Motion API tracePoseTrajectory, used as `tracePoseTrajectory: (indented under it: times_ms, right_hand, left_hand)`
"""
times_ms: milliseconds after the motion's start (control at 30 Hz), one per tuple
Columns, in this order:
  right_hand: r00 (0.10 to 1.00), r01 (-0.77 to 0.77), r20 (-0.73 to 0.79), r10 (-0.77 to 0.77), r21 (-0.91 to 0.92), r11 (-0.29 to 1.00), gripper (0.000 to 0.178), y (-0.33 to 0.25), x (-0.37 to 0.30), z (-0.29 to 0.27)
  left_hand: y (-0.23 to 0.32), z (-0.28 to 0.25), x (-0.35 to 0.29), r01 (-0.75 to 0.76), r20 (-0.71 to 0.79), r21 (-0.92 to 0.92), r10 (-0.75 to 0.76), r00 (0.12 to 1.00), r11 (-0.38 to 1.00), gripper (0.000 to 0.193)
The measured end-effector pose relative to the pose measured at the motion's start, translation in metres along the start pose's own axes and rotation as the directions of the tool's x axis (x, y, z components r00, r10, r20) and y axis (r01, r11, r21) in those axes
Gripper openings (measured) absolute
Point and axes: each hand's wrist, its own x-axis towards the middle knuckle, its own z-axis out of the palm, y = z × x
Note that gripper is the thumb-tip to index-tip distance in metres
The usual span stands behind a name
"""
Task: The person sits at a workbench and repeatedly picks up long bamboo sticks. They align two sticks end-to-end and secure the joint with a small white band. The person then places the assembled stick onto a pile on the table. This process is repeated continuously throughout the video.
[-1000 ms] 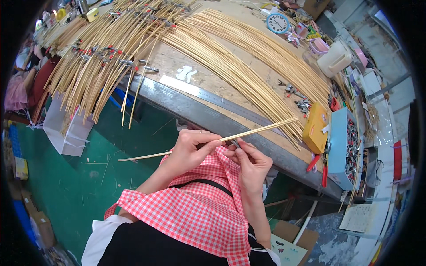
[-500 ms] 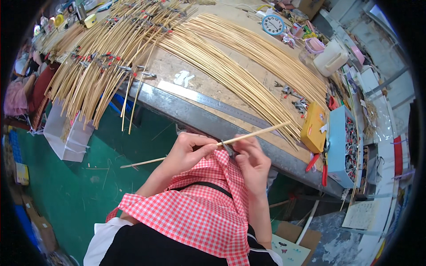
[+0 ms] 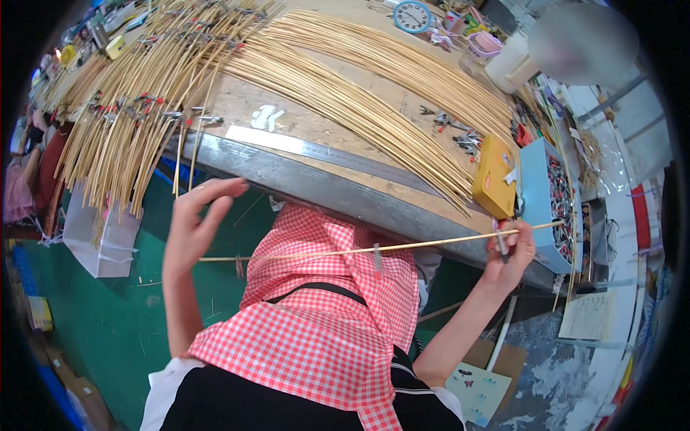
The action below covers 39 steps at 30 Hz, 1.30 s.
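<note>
A thin, pale bamboo stick (image 3: pixel 424 244) stretches across my lap, rising slightly toward the right. My right hand (image 3: pixel 512 255) grips it near the right end, close to the table's front edge. A small grey metal piece (image 3: pixel 502 248) shows at those fingers; whether it is a clip or a tool I cannot tell. One small clip (image 3: pixel 377 258) hangs from the middle of the stick, and a blurred small thing (image 3: pixel 239 266) sits near its left end. My left hand (image 3: pixel 195 219) is off the stick, thumb and fingers apart, holding nothing.
On the table, long bamboo sticks (image 3: pixel 352 93) lie in bundles behind a steel ruler (image 3: pixel 323 152). Clipped sticks (image 3: pixel 122 136) overhang the left edge. At right stand a yellow box (image 3: pixel 496 176) and a light-blue box (image 3: pixel 535 187) of clips. A clock (image 3: pixel 412 16) is farther back.
My hands have spread apart. The left let go of the stick and moved left; the right carried the stick rightward, toward the blue box. The whole view shifted slightly.
</note>
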Motion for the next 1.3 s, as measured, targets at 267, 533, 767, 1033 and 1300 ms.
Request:
tracePoseTrajectory:
  times_ms: [267,533,767,1033,1300]
  right_hand:
    - [0.996,0.058,-0.080,-0.044,0.193,0.980,0.019,-0.029,0.020,-0.059]
    - [0.999,0.022,-0.034,-0.009,0.412,0.911,0.016,-0.038,0.027,-0.104]
    - [0.998,0.065,-0.055,-0.044,0.466,0.883,0.015,-0.048,0.026,-0.114]
    - [0.997,0.071,-0.049,-0.053,0.521,0.851,0.015,-0.046,0.024,-0.118]
    - [0.993,0.093,-0.111,-0.042,0.514,0.852,0.017,-0.045,0.021,-0.105]
  left_hand:
    - [-0.028,-0.022,-0.034,0.043,-0.013,0.140,-0.042,0.999,0.989,0.025]
    - [-0.019,-0.009,-0.026,-0.009,0.002,0.194,0.008,1.000,0.981,0.027]
    - [-0.016,-0.003,-0.028,-0.021,0.044,0.185,0.013,0.999,0.983,0.020]
    - [-0.008,0.007,-0.025,-0.054,-0.014,0.193,0.058,0.998,0.980,0.018]
    - [-0.007,0.012,-0.022,-0.015,-0.021,0.218,0.020,1.000,0.976,0.016]
